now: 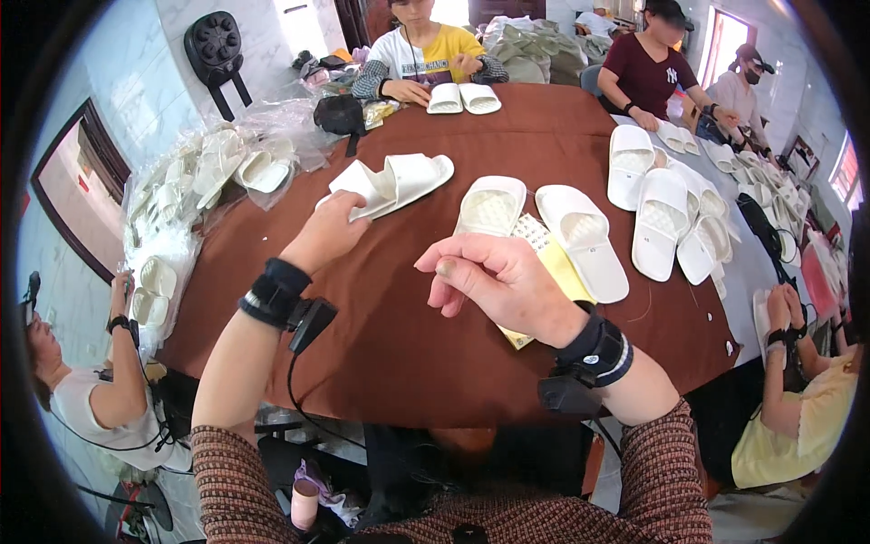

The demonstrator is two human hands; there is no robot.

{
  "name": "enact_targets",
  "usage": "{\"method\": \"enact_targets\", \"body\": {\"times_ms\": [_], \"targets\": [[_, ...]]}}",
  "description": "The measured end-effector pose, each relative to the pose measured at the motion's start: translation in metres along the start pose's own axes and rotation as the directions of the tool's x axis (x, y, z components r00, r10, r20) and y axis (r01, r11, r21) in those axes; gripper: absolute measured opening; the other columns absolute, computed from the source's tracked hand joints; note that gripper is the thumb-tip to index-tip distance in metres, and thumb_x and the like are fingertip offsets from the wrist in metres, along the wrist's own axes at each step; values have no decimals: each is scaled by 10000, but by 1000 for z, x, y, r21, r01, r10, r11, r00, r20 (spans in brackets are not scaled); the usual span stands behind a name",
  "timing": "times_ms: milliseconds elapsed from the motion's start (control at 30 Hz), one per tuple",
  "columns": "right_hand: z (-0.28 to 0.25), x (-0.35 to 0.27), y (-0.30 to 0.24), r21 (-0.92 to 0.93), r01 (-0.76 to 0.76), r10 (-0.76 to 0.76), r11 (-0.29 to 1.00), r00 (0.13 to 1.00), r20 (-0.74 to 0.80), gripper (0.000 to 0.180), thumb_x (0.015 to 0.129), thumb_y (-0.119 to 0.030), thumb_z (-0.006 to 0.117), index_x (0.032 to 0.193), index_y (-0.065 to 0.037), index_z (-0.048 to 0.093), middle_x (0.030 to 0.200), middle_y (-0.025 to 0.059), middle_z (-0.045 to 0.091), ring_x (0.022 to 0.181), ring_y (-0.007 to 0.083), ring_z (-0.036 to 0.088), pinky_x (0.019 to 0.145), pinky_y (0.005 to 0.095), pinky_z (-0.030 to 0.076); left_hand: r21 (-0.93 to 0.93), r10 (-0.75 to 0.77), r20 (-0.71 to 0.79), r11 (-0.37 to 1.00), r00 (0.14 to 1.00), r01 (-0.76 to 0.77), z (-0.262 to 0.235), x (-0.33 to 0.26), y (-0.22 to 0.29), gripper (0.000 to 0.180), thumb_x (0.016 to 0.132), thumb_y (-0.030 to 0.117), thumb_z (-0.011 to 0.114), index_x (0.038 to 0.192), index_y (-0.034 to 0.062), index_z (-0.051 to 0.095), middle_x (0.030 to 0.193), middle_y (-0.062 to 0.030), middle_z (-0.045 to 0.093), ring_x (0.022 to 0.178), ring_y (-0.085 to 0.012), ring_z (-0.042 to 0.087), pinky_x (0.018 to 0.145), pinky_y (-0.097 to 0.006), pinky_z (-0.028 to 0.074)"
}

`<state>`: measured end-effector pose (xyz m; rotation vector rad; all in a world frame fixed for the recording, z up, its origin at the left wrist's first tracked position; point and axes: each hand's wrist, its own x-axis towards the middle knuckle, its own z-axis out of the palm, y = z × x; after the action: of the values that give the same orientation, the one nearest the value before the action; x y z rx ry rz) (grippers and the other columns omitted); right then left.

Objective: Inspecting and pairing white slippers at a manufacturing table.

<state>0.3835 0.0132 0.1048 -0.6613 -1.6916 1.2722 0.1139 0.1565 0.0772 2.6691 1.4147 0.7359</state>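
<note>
My left hand (332,228) is closed on the near edge of a white slipper (364,189), one of a pair on the brown tablecloth (381,363). Its mate, another white slipper (419,179), lies against it on the right. My right hand (512,281) is raised over the table, fingers curled and thumb near the index finger; whether something small sits between them cannot be made out. Beyond it lie a white slipper (489,201) with a quilted insole and a second one (584,240). Partly under my right hand is a yellow-and-white sheet of small stickers (536,234).
Several white slippers (660,218) are heaped at the right. Clear plastic bags of slippers (217,168) crowd the left edge, near a black pouch (341,116). Across the table a person (421,54) touches another pair (464,98). Other people sit around both sides.
</note>
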Motion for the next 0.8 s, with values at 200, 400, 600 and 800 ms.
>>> {"method": "enact_targets", "body": {"times_ms": [200, 400, 600, 800], "targets": [[-4, -3, 38, 0, -28, 28, 1000, 994, -103, 180, 970, -93, 497, 1033, 4, 635, 762, 48, 649, 674, 92, 626, 609, 232, 530, 150, 36, 27, 988, 999, -39, 30, 36, -13, 300, 850, 124, 562, 1131, 21, 581, 1252, -157, 543, 1013, -390, 599, 891, -458, 478], [-5, -6, 45, -70, -20, 12, 997, 993, -118, 164, 961, -76, 500, 1021, 9, 627, 745, 51, 646, 662, 95, 623, 607, 235, 526, 518, -61, 145, 855, 988, -23, 42, 49, -13, 190, 825, 77, 575, 1005, 38, 622, 1115, -142, 551, 918, -355, 643, 816, -493, 493], [-7, -4, 49, -92, 8, -22, 996, 988, -154, 163, 953, -74, 507, 1020, 15, 625, 741, 57, 646, 675, 104, 635, 609, 241, 530, 545, -44, 121, 838, 992, -29, 26, 28, -17, 117, 805, 70, 592, 908, 41, 641, 1018, -146, 552, 853, -327, 658, 732, -439, 518], [-7, -2, 52, -52, -59, 47, 997, 976, -211, 174, 954, -64, 491, 994, 23, 637, 725, 67, 647, 654, 105, 640, 603, 240, 531, 488, 14, 89, 871, 996, -56, -2, -12, -7, 150, 848, 152, 600, 924, 22, 595, 1025, -158, 538, 868, -355, 609, 753, -459, 491]]}}
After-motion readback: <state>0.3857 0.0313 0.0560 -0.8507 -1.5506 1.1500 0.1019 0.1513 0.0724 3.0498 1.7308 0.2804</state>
